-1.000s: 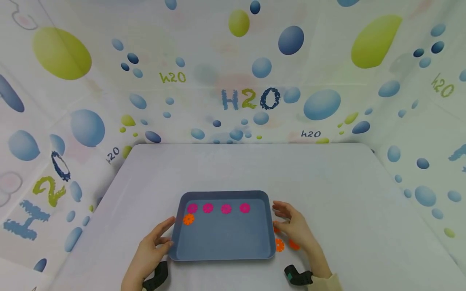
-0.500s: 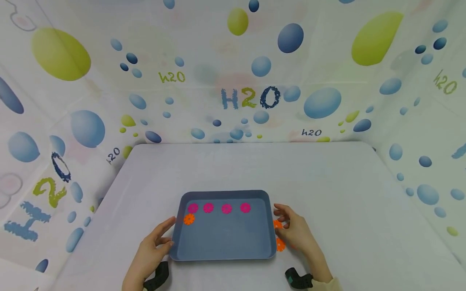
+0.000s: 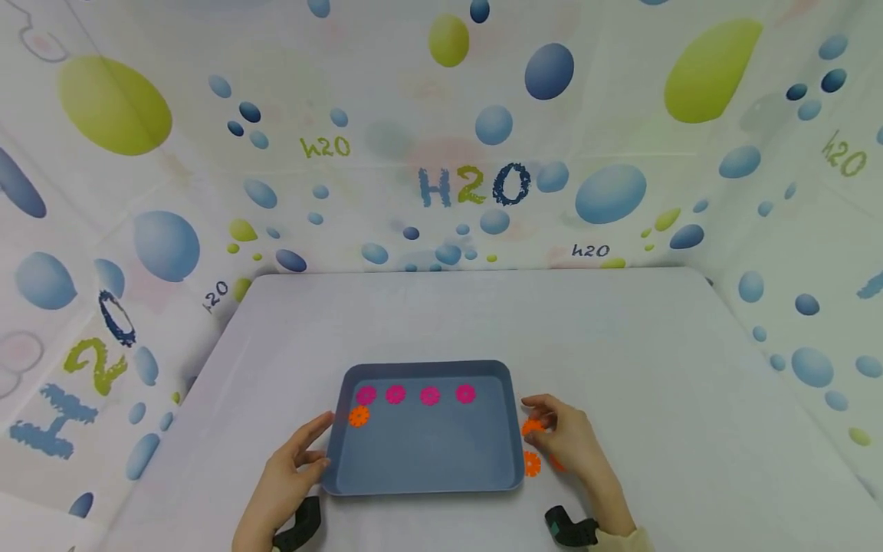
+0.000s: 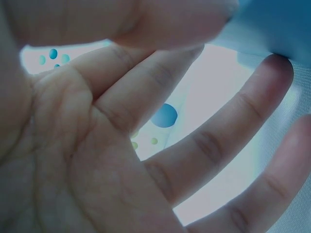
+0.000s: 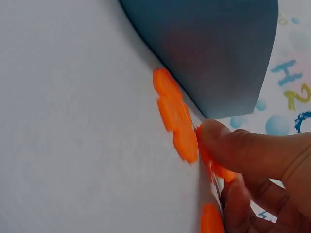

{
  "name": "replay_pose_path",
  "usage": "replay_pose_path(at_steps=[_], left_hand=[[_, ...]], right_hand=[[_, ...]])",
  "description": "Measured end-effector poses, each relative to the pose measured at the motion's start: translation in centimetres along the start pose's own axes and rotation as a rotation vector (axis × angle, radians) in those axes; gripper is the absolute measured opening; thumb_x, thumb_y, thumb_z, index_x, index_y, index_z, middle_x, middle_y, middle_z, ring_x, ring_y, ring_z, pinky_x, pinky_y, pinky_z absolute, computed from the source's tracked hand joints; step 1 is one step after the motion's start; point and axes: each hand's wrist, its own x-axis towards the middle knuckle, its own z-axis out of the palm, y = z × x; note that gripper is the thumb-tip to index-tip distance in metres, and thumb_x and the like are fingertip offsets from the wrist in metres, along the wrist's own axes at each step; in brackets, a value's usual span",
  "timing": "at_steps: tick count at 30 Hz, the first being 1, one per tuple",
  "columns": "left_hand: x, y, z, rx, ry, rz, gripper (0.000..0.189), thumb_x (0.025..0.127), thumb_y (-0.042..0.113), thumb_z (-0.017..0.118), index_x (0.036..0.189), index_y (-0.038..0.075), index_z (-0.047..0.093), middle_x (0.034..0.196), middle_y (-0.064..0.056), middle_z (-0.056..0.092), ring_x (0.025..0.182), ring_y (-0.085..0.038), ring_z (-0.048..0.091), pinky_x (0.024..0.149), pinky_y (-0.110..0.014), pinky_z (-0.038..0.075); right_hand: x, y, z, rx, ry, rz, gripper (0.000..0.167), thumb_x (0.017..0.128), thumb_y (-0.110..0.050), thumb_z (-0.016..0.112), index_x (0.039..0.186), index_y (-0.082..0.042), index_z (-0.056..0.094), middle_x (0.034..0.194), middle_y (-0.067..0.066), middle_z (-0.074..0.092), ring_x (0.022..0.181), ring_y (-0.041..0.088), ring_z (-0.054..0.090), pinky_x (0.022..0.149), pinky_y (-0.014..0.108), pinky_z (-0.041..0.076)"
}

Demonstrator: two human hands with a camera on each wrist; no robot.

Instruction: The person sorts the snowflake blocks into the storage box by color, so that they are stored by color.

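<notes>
A grey-blue tray lies on the table with a row of several pink flower-shaped discs along its far side. Below the leftmost pink one sits an orange flower-shaped disc. My left hand touches the tray's left side, its fingers mostly extended; in the left wrist view a fingertip meets the tray's outer wall. Beyond the right side, my right hand pinches an orange flower-shaped disc between thumb and fingers. Other orange discs lie beside the tray, one partly hidden by that hand.
A white cloth covers the table, which stretches behind and to both sides of the tray. Behind it hangs a curtain printed with blue and green drops. Each wrist wears a dark camera mount.
My right hand has drawn slightly to the right, away from the tray's edge, with an orange disc now showing at its fingertips. My left hand stays at the tray's left side.
</notes>
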Motion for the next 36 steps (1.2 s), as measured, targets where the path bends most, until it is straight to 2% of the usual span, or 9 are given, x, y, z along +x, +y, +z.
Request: replay_pose_path(at_steps=[6, 14, 17, 21, 26, 32, 36], left_hand=[[0.0, 0.0, 0.0, 0.001, -0.006, -0.011, 0.065, 0.087, -0.006, 0.060, 0.146, 0.014, 0.042, 0.151, -0.014, 0.043, 0.110, -0.031, 0.062, 0.076, -0.024, 0.054], [0.1, 0.1, 0.0, 0.004, -0.006, -0.002, 0.065, 0.088, -0.006, 0.060, 0.146, 0.014, 0.042, 0.151, -0.014, 0.043, 0.110, -0.031, 0.062, 0.076, -0.021, 0.053], [0.0, 0.0, 0.0, -0.001, -0.011, -0.011, 0.065, 0.088, -0.006, 0.059, 0.147, 0.015, 0.042, 0.151, -0.014, 0.043, 0.110, -0.032, 0.062, 0.075, -0.022, 0.053], [0.0, 0.0, 0.0, -0.001, -0.013, -0.018, 0.065, 0.088, -0.006, 0.059, 0.147, 0.015, 0.042, 0.151, -0.014, 0.043, 0.111, -0.032, 0.061, 0.075, -0.022, 0.052], [0.0, 0.0, 0.0, -0.011, -0.007, -0.017, 0.064, 0.088, -0.006, 0.059, 0.147, 0.015, 0.042, 0.151, -0.014, 0.043, 0.110, -0.033, 0.062, 0.075, -0.024, 0.054], [0.0, 0.0, 0.0, -0.016, -0.006, -0.020, 0.064, 0.088, -0.006, 0.059, 0.146, 0.015, 0.042, 0.151, -0.014, 0.043, 0.110, -0.033, 0.062, 0.076, -0.027, 0.055], [0.0, 0.0, 0.0, -0.015, -0.006, -0.014, 0.064, 0.088, -0.006, 0.059, 0.146, 0.015, 0.042, 0.151, -0.014, 0.043, 0.110, -0.033, 0.062, 0.077, -0.027, 0.055]], right_hand=[[-0.2, 0.5, -1.4, 0.102, -0.039, 0.093, 0.035, 0.076, -0.003, 0.076, 0.110, -0.011, 0.070, 0.085, 0.002, 0.063, 0.071, 0.011, 0.057, 0.062, 0.020, 0.047], [-0.6, 0.5, -2.4, 0.107, -0.077, 0.160, 0.016, 0.080, -0.008, 0.075, 0.095, -0.005, 0.071, 0.079, 0.003, 0.066, 0.070, 0.015, 0.058, 0.059, 0.023, 0.046], [-0.3, 0.3, -2.6, 0.159, -0.052, 0.185, 0.016, 0.084, -0.012, 0.073, 0.097, -0.003, 0.069, 0.079, 0.003, 0.066, 0.069, 0.014, 0.057, 0.058, 0.023, 0.046], [0.3, -0.3, -2.7, 0.304, -0.006, 0.206, 0.024, 0.089, -0.017, 0.070, 0.103, 0.001, 0.063, 0.080, 0.004, 0.067, 0.069, 0.014, 0.062, 0.061, 0.024, 0.052], [1.3, -1.7, -2.6, 0.477, -0.006, 0.227, 0.031, 0.091, -0.021, 0.067, 0.109, 0.002, 0.057, 0.082, 0.005, 0.067, 0.068, 0.016, 0.066, 0.064, 0.026, 0.056], [2.6, -3.6, -2.0, 0.553, -0.012, 0.249, 0.029, 0.091, -0.022, 0.068, 0.108, -0.002, 0.057, 0.083, 0.005, 0.069, 0.066, 0.017, 0.065, 0.061, 0.025, 0.055], [3.8, -4.8, -1.6, 0.589, -0.023, 0.221, 0.030, 0.091, -0.022, 0.067, 0.112, -0.004, 0.057, 0.083, 0.004, 0.070, 0.066, 0.016, 0.065, 0.061, 0.025, 0.055]])
